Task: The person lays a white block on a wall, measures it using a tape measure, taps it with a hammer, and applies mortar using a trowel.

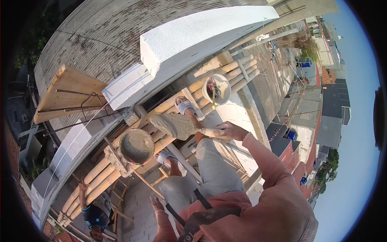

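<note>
My right hand (pixel 229 131) grips the handle of a trowel (pixel 173 126) whose broad blade is covered in grey mortar, held above the bamboo poles (pixel 92 181). To the left of the blade, a bucket of grey mortar (pixel 138 148) stands on the bamboo platform. My left hand (pixel 157 205) is low in the view beside my grey-clad leg, fingers apart and holding nothing that I can see. My sandalled feet (pixel 183 105) are on the scaffold, one behind the trowel and one beside the mortar bucket.
A white block wall (pixel 169 44) runs along corrugated roofing (pixel 88 36). A pale bucket of tools (pixel 215 88) sits farther along the poles. A wooden board (pixel 68 92) with rods is at the left. A co-worker (pixel 94 211) is below, a hand on the poles. Rooftops lie beyond the edge.
</note>
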`<move>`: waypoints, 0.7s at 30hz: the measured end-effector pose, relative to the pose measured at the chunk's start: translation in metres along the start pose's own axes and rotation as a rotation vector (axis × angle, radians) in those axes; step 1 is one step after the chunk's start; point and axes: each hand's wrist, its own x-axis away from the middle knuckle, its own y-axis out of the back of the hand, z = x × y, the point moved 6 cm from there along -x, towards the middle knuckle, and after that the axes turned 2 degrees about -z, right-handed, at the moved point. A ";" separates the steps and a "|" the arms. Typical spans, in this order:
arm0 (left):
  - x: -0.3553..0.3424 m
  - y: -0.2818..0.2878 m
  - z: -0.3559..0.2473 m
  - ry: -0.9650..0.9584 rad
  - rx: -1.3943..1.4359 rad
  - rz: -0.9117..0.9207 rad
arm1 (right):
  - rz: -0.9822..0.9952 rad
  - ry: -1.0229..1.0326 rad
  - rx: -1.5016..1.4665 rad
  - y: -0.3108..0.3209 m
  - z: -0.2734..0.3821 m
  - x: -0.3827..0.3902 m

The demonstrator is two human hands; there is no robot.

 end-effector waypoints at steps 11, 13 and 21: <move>-0.017 0.034 -0.061 -0.129 0.119 -0.077 | -0.843 0.497 -0.644 0.241 0.118 0.141; -0.021 0.039 -0.072 -0.204 0.020 -0.083 | -1.101 0.449 -0.491 0.278 0.146 0.123; 0.007 0.055 -0.141 -0.287 0.046 -0.124 | -1.627 0.275 0.680 0.395 0.183 0.006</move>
